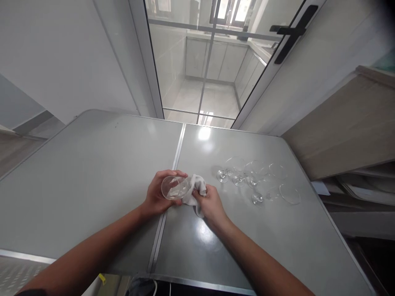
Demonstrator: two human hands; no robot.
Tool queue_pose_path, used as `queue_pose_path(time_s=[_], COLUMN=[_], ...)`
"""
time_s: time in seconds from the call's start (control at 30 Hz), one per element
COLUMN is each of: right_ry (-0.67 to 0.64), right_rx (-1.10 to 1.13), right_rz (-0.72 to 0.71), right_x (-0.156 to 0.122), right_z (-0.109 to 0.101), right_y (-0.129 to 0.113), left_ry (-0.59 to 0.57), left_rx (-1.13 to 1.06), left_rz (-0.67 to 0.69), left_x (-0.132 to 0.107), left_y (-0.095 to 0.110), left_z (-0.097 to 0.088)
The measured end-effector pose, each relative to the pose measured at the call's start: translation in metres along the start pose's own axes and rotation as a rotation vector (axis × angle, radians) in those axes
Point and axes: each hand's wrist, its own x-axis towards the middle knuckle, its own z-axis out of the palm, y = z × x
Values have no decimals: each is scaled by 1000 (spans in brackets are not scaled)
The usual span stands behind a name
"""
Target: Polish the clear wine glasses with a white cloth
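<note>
My left hand [157, 192] is wrapped around the bowl of a clear wine glass [170, 188], whose rim faces left toward me. A white cloth [197, 187] covers the other end of this glass, and my right hand [212, 205] is closed on the cloth there. The glass's stem and foot are hidden under the cloth. Both hands are above the seam of the grey table [123, 156]. To the right of my right hand, several clear stemmed glasses [239, 179] stand in a cluster on the table.
A metal strip [178, 148] splits the tabletop in two. Beyond the far edge is a glazed door with a black handle [291, 31]. Wooden shelving [348, 119] stands along the right side. Under the near edge lie dark items and a yellow piece [102, 279].
</note>
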Motion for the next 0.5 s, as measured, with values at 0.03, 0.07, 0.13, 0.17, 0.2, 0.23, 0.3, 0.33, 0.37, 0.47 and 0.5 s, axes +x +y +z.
queue_pose_path(time_s=[0.03, 0.07, 0.13, 0.17, 0.2, 0.23, 0.3, 0.33, 0.37, 0.47, 0.5], right_ry=[26, 43, 34, 14, -12, -33, -53, -50, -33, 59, 85], right_rx=[-41, -66, -62, -36, -4, 24, 38, 27, 4, -127, -191], right_rz=[-25, -49, -78, -81, -78, -74, -71, -74, -78, -100, -118], right_x=[0, 0, 0, 0, 0, 1, 2, 3, 4, 7, 7], right_z=[0, 0, 0, 1, 2, 3, 5, 5, 5, 1, -1], right_y=[1, 1, -2, -3, -4, -5, -5, -5, -5, -7, -9], left_ry=[6, 9, 2, -16, -41, -67, -110, -121, -124, -117, -106], left_rx=[-9, -13, -23, -30, -35, -35, -12, 3, 13, -3, -12], left_rz=[-11, -26, -53, -60, -64, -61, -47, -40, -34, -49, -62], left_x=[1, 1, 0, -1, -2, -4, -7, -8, -9, -10, -10], left_y=[1, 1, 1, 1, 0, -1, -3, -4, -5, -8, -9], left_z=[1, 1, 2, 1, 1, 1, 0, -1, -1, -1, -1])
